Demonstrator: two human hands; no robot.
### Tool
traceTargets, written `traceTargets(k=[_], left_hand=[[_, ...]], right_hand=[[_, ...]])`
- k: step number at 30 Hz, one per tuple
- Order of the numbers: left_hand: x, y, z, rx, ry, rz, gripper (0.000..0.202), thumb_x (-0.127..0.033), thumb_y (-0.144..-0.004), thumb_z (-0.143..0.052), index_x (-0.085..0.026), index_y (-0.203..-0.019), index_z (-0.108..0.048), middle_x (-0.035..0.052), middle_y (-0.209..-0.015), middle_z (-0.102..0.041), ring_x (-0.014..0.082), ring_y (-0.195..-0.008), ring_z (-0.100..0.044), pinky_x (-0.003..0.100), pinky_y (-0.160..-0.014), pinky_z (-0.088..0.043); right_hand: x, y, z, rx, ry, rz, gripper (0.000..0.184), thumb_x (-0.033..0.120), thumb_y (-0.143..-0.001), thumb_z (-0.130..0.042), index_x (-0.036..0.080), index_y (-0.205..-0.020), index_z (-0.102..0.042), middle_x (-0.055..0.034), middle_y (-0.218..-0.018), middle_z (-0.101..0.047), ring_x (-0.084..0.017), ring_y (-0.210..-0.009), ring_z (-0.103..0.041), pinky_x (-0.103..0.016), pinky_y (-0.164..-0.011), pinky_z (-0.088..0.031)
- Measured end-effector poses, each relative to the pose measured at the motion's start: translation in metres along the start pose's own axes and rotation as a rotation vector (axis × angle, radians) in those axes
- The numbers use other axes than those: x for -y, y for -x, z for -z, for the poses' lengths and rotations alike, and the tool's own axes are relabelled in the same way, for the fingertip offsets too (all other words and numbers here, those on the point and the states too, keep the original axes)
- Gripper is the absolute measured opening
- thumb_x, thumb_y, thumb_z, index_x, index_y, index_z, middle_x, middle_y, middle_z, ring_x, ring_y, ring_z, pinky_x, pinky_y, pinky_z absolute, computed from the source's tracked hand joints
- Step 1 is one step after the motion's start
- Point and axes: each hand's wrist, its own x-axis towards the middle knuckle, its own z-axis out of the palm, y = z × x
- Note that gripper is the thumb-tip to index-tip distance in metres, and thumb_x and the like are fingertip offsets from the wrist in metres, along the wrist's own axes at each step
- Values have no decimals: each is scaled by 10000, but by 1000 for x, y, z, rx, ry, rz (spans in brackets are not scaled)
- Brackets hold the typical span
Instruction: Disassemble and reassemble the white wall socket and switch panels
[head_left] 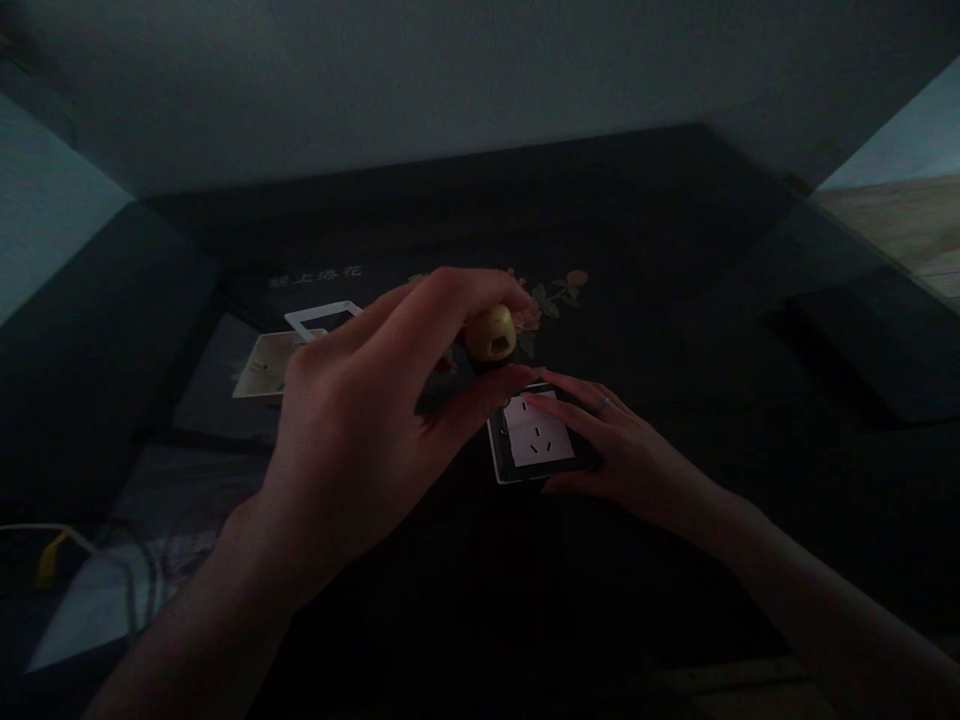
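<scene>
A white socket panel (541, 430) with slotted holes and a dark border lies face up on the dark tabletop. My right hand (607, 430) grips it from the right, with fingers over its top edge and the thumb by its lower edge. Closed around a screwdriver's yellow handle (491, 334), my left hand (375, 400) is held above and left of the panel. The handle's rounded end faces me; its shaft is hidden, and I cannot tell whether the tip touches the panel.
Behind my left hand lie a white frame (324, 314) and a cream-coloured box (264, 365). A dark flat object (877, 345) rests at the right. White cable (64, 527) and a yellow piece (51, 560) are at lower left. A wall (450, 90) rises behind the table.
</scene>
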Motion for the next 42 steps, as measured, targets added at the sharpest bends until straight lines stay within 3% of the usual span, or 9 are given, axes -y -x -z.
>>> traceTargets(k=[6,11,15,21,25,30,36,42], left_hand=[[-1,2,1,13,-2,9,317,-179,-819,-789,-204,-1087,-622,-26,-1035,-745,129,-880,-718,161,-774,-551],[-1,3,1,71,32,35,385,-200,-903,-693,-236,-1267,-572,-9,-1215,-692,155,-959,-710,227,-851,-572],[2,1,3,82,27,-6,229,-236,-920,-678,-234,-1143,-625,-17,-1116,-730,133,-926,-712,195,-826,-577],[6,1,11,203,156,33,410,-188,-940,-622,-294,-1328,-547,-10,-1237,-698,158,-993,-712,263,-882,-575],[5,1,7,118,163,-9,310,-209,-888,-711,-249,-1177,-604,-11,-1065,-695,123,-912,-678,214,-803,-555],[2,0,4,30,38,-36,215,-307,-869,-730,-209,-1033,-632,23,-977,-663,170,-904,-642,244,-742,-550],[1,1,14,176,58,-25,446,-193,-907,-644,-268,-1335,-544,-22,-1190,-691,156,-941,-701,242,-861,-566],[1,0,8,66,96,19,235,-246,-842,-757,-245,-1039,-629,-52,-958,-715,140,-880,-702,212,-765,-575]], right_hand=[[-1,0,-1,-17,-18,12,757,323,-780,-795,256,-1451,-451,-159,-1572,-389,-339,-1425,-400,-582,-1098,-415],[1,0,0,2,-3,-5,757,326,-790,-786,278,-1460,-436,-146,-1580,-379,-341,-1423,-403,-588,-1093,-419],[1,0,0,-4,13,7,765,324,-788,-789,240,-1464,-442,-166,-1581,-372,-350,-1426,-395,-572,-1101,-416],[0,1,-1,-7,19,15,761,320,-795,-783,241,-1467,-434,-165,-1579,-377,-346,-1418,-406,-568,-1093,-426],[0,1,-1,-15,24,21,742,325,-783,-794,225,-1441,-468,-172,-1560,-402,-353,-1402,-425,-561,-1079,-445],[-3,1,-3,-37,35,37,743,340,-776,-799,234,-1436,-476,-172,-1548,-417,-369,-1389,-441,-580,-1072,-450],[-5,1,-5,-43,42,58,769,339,-778,-795,218,-1458,-455,-198,-1543,-414,-388,-1374,-454,-598,-1047,-469],[-5,1,-5,-64,53,84,746,340,-775,-798,182,-1432,-482,-225,-1510,-447,-401,-1353,-476,-601,-1027,-487]])
